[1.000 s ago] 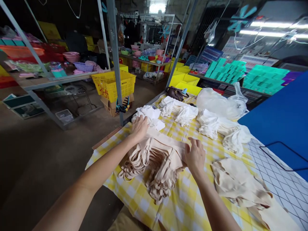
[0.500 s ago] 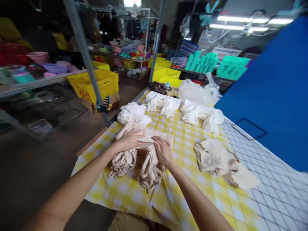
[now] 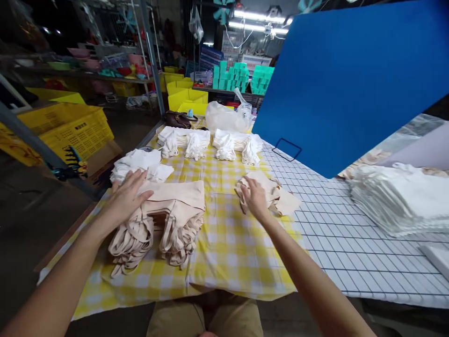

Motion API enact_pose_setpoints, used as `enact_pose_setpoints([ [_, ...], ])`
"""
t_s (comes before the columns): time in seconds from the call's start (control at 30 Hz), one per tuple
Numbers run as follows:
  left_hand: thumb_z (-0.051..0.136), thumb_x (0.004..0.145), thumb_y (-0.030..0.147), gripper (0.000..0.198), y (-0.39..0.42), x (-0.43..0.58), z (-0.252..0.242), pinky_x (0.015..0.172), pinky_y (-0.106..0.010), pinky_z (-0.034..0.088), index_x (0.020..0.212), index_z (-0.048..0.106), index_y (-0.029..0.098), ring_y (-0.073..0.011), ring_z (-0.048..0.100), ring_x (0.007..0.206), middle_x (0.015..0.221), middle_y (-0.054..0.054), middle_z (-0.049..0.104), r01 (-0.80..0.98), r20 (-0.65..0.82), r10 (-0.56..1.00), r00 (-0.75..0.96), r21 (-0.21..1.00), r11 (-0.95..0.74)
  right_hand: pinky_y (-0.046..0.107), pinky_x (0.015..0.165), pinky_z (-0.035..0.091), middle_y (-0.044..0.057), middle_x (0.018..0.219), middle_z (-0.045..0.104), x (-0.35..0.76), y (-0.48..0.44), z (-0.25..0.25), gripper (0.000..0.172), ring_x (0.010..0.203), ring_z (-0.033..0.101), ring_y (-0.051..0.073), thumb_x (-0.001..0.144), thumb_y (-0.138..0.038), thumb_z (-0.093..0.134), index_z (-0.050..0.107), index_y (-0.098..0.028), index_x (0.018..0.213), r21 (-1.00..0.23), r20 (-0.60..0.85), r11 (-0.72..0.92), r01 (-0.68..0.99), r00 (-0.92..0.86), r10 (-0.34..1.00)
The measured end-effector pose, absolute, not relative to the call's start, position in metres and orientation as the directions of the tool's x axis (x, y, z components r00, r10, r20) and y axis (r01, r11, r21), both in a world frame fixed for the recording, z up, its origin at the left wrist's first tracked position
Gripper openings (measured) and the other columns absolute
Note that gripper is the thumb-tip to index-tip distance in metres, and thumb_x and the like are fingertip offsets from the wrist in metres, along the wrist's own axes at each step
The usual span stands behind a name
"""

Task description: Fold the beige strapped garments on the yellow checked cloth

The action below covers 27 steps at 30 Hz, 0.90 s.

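A neat stack of beige strappy garments [image 3: 178, 194] lies on the yellow-and-white checked tablecloth [image 3: 224, 243], its straps bunched toward me in two clumps. My left hand [image 3: 129, 196] rests on the stack's left end, palm down with fingers outstretched. To the right, my right hand [image 3: 255, 197] lies over the left part of a crumpled beige cloth [image 3: 280, 196], fingers apart and touching it. Just beyond my left hand is a loose heap of white cloth [image 3: 140, 163].
Two white garment stacks [image 3: 236, 142] sit farther back, before a clear plastic bag [image 3: 224, 117] and a dark bag [image 3: 177, 119]. A blue board [image 3: 336, 89] leans over the grid-patterned cloth [image 3: 336, 234]. More white garments [image 3: 403, 196] are piled right. A metal post [image 3: 152, 61] rises at the left edge.
My view has turned right. My right hand has left the beige stack and moved right onto the crumpled beige cloth. My left hand has shifted to the stack's left end.
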<state>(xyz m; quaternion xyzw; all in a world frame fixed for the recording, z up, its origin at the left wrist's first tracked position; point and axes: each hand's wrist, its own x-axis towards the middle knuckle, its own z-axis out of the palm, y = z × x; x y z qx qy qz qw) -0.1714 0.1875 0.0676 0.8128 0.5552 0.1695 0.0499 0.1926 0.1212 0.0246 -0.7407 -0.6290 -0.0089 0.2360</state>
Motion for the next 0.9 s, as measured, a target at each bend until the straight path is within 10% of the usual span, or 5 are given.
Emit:
enact_pose_setpoints([
  [0.1, 0.038, 0.086, 0.041, 0.055, 0.159, -0.131, 0.08, 0.109, -0.045, 0.021, 0.137, 0.034, 0.02, -0.0269, 0.028, 0.133, 0.141, -0.008, 0.038, 0.81, 0.384, 0.87, 0.309, 0.373, -0.452, 0.041, 0.078, 0.033, 0.019, 0.108, 0.059, 0.253, 0.114, 0.017, 0.031, 0.101, 0.048, 0.031, 0.087, -0.029, 0.042, 0.059, -0.014, 0.107, -0.149, 0.183, -0.373, 0.916, 0.396, 0.9],
  [0.33, 0.047, 0.083, 0.03, 0.046, 0.114, 0.004, 0.075, 0.097, -0.034, 0.04, 0.127, 0.048, 0.019, -0.0237, 0.05, 0.115, 0.126, -0.009, 0.054, 0.435, 0.226, 0.75, 0.621, 0.697, -0.57, 0.034, 0.076, 0.027, 0.007, 0.085, 0.064, 0.282, 0.104, 0.016, 0.014, 0.084, 0.053, 0.021, 0.08, -0.014, 0.047, 0.06, -0.018, 0.076, -0.1, 0.106, -0.188, 0.977, 0.198, 0.974],
  [0.63, 0.057, 0.077, 0.031, 0.017, 0.125, 0.118, 0.007, 0.054, -0.023, 0.044, 0.084, 0.061, 0.016, -0.0116, 0.054, 0.049, 0.056, 0.001, 0.055, 0.263, -0.424, 0.775, 0.468, 0.905, 0.335, 0.031, 0.072, 0.029, 0.008, 0.084, 0.065, 0.279, 0.103, 0.016, 0.009, 0.078, 0.055, 0.021, 0.081, -0.017, 0.049, 0.058, -0.016, 0.083, -0.067, 0.111, -0.144, 0.987, 0.151, 0.982],
  [0.77, 0.046, 0.081, 0.052, 0.04, 0.12, 0.129, -0.004, 0.049, -0.028, 0.045, 0.075, 0.058, 0.014, -0.013, 0.052, 0.045, 0.055, -0.001, 0.054, 0.127, -0.499, 0.712, 0.493, 0.851, 0.509, 0.031, 0.079, 0.028, 0.006, 0.085, 0.065, 0.248, 0.08, 0.015, 0.02, 0.075, 0.055, 0.017, 0.087, -0.015, 0.04, 0.059, -0.018, 0.083, -0.061, 0.144, -0.012, 0.998, 0.021, 0.989],
  [0.9, 0.06, 0.076, 0.034, 0.025, 0.118, 0.128, -0.001, 0.046, -0.023, 0.04, 0.063, 0.054, 0.014, -0.0091, 0.045, 0.041, 0.047, 0.002, 0.048, -0.204, -0.456, 0.736, 0.5, 0.764, 0.612, 0.031, 0.079, 0.029, 0.007, 0.086, 0.065, 0.213, 0.046, 0.011, 0.024, 0.077, 0.056, 0.018, 0.088, -0.014, 0.038, 0.062, -0.019, 0.087, -0.075, 0.187, 0.146, 0.986, -0.13, 0.974],
])
